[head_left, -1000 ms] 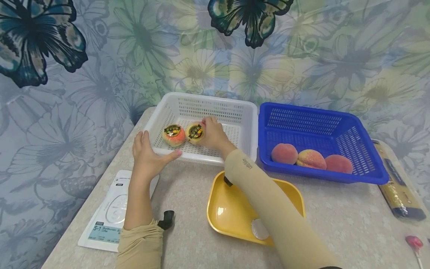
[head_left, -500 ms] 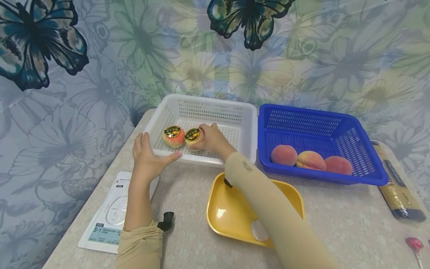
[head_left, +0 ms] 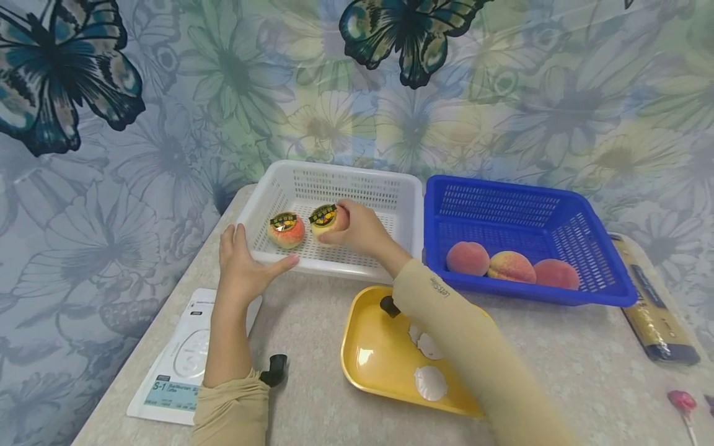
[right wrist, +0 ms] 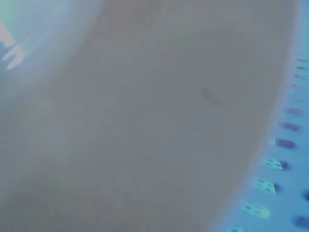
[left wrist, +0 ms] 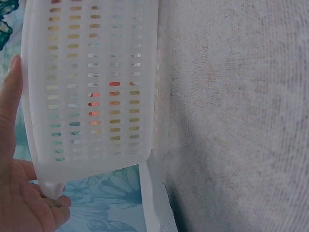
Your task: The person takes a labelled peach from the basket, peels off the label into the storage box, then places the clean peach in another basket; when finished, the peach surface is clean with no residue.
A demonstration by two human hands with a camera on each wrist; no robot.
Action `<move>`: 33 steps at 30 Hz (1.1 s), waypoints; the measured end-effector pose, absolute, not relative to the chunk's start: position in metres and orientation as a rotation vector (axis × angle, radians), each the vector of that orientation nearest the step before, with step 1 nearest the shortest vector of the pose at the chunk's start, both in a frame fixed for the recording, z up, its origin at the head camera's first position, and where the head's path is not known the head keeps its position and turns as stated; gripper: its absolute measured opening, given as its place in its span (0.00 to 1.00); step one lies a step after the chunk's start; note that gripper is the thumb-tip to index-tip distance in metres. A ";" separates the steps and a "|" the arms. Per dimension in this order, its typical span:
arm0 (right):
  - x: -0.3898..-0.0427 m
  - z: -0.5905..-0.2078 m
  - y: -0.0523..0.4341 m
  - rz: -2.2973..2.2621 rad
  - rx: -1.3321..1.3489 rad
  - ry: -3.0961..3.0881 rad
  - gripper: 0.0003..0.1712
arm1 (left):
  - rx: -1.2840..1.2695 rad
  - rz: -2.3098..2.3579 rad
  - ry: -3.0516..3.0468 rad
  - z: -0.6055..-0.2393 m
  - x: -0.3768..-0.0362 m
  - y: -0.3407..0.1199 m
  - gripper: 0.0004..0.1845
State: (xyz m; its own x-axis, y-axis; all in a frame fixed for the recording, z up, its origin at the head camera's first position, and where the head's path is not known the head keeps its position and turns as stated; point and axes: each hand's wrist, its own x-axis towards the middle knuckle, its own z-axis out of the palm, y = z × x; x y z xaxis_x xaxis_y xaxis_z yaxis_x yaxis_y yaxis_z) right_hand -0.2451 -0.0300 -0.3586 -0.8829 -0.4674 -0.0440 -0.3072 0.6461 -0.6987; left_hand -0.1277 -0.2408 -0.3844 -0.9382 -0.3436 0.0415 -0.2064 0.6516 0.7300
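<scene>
Clamped with the fingers [head_left: 344, 206] of the right hand [head_left: 368, 234]: a round, pale fruit [head_left: 326, 229] with a black and gold sticker [head_left: 323, 215], near the middle of the frame, inside the white basket [head_left: 330, 266]. Held from its right side, above and below. Can't tell if lifted or sitting on the basket floor. Just to the left, apart from it, with the same kind of sticker: a redder fruit [head_left: 287, 234].

Wrapped around the basket's near left corner with the left hand [head_left: 243, 267], fingers spread along the outside and front rim.

Blurry in the right wrist view; too hard to read.

Down in the lower middle, partly under the right tan sleeve [head_left: 474, 353]: a yellow tray [head_left: 365, 378] with white, shell-like pieces [head_left: 431, 383] in it. Just right of the white basket: a blue basket [head_left: 502, 210], with three fuzzy peaches [head_left: 511, 266] in a row along its near side.

At the lower left, partly behind the left arm: a white coffee bag [head_left: 174, 368]. Over at the right edge: a gold and dark packet [head_left: 658, 310], then lower down a pink lollipop [head_left: 682, 400]. All on a pale bench [head_left: 312, 347]. Up behind: a flowery cloth [head_left: 240, 93] and big dark butterflies [head_left: 56, 68].
</scene>
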 end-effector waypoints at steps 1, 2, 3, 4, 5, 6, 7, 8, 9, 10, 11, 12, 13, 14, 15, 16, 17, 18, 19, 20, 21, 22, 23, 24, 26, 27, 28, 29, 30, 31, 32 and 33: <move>-0.243 -0.355 -0.027 -1.083 -0.641 2.640 0.48 | 0.455 -1.155 -2.696 -0.384 -0.128 -0.240 0.71; -0.241 -0.351 -0.023 -1.101 -0.651 2.637 0.47 | 0.457 -1.155 -2.701 -0.383 -0.128 -0.239 0.71; -0.239 -0.347 -0.020 -1.111 -0.658 2.636 0.47 | 0.463 -1.154 -2.704 -0.383 -0.128 -0.239 0.71; -0.236 -0.343 -0.016 -1.123 -0.665 2.629 0.46 | 0.465 -1.155 -2.708 -0.383 -0.128 -0.239 0.71; -0.234 -0.340 -0.013 -1.134 -0.672 2.622 0.46 | 0.466 -1.151 -2.712 -0.383 -0.128 -0.239 0.71; -0.231 -0.336 -0.009 -1.143 -0.683 2.617 0.47 | 0.466 -1.151 -2.714 -0.383 -0.128 -0.239 0.71; -0.228 -0.332 -0.005 -1.144 -0.689 2.615 0.47 | 0.464 -1.147 -2.717 -0.383 -0.127 -0.239 0.71; -0.225 -0.328 -0.001 -1.146 -0.692 2.613 0.48 | 0.462 -1.147 -2.718 -0.383 -0.127 -0.239 0.72; -0.221 -0.325 0.003 -1.151 -0.696 2.612 0.49 | 0.461 -1.142 -2.718 -0.383 -0.128 -0.239 0.72; -0.219 -0.321 0.007 -1.159 -0.704 2.610 0.49 | 0.458 -1.138 -2.718 -0.383 -0.128 -0.239 0.72; -0.216 -0.318 0.012 -1.166 -0.712 2.609 0.50 | 0.457 -1.129 -2.716 -0.383 -0.128 -0.239 0.72; -0.213 -0.315 0.016 -1.178 -0.721 2.606 0.50 | 0.456 -1.123 -2.715 -0.383 -0.128 -0.239 0.72; -0.210 -0.312 0.020 -1.194 -0.728 2.601 0.50 | 0.456 -1.117 -2.711 -0.383 -0.128 -0.239 0.72; -0.208 -0.309 0.024 -1.212 -0.733 2.595 0.50 | 0.454 -1.111 -2.707 -0.383 -0.128 -0.239 0.72; -0.206 -0.306 0.028 -1.235 -0.735 2.584 0.49 | 0.455 -1.106 -2.704 -0.383 -0.128 -0.238 0.71; -0.203 -0.304 0.032 -1.256 -0.737 2.574 0.49 | 0.452 -1.107 -2.703 -0.383 -0.128 -0.238 0.71; -0.201 -0.302 0.036 -1.279 -0.738 2.564 0.48 | 0.451 -1.107 -2.703 -0.382 -0.128 -0.237 0.71; -0.199 -0.300 0.040 -1.298 -0.737 2.560 0.48 | 0.454 -1.114 -2.704 -0.382 -0.128 -0.237 0.71; -0.197 -0.298 0.044 -1.315 -0.738 2.559 0.47 | 0.457 -1.120 -2.705 -0.382 -0.128 -0.236 0.71; -0.195 -0.297 0.048 -1.329 -0.737 2.560 0.46 | 0.463 -1.127 -2.708 -0.382 -0.128 -0.236 0.71; -0.192 -0.296 0.052 -1.341 -0.736 2.563 0.46 | 0.468 -1.132 -2.713 -0.381 -0.128 -0.235 0.71; -0.190 -0.295 0.056 -1.351 -0.736 2.572 0.45 | 0.474 -1.135 -2.720 -0.381 -0.127 -0.235 0.71; -0.189 -0.294 0.059 -1.358 -0.735 2.583 0.45 | 0.484 -1.134 -2.730 -0.380 -0.127 -0.234 0.72; -0.187 -0.294 0.062 -1.361 -0.729 2.595 0.45 | 0.491 -1.130 -2.737 -0.379 -0.127 -0.233 0.72; -0.184 -0.294 0.068 -1.373 -0.714 2.613 0.45 | 0.484 -1.100 -2.750 -0.376 -0.126 -0.230 0.71; -0.183 -0.294 0.071 -1.377 -0.707 2.620 0.45 | 0.469 -1.086 -2.756 -0.373 -0.125 -0.228 0.70; -0.182 -0.295 0.073 -1.382 -0.700 2.619 0.45 | 0.446 -1.082 -2.763 -0.370 -0.124 -0.224 0.68; -0.181 -0.296 0.076 -1.386 -0.700 2.615 0.44 | 0.411 -1.086 -2.767 -0.366 -0.123 -0.220 0.65; -0.181 -0.297 0.078 -1.399 -0.692 2.603 0.44 | 0.356 -1.092 -2.765 -0.362 -0.123 -0.214 0.62; -0.181 -0.298 0.080 -1.408 -0.685 2.592 0.44 | 0.292 -1.102 -2.762 -0.358 -0.122 -0.208 0.59; -0.180 -0.299 0.081 -1.417 -0.681 2.578 0.43 | 0.227 -1.127 -2.757 -0.354 -0.121 -0.200 0.56; -0.180 -0.300 0.083 -1.428 -0.677 2.564 0.43 | 0.159 -1.161 -2.755 -0.350 -0.119 -0.191 0.54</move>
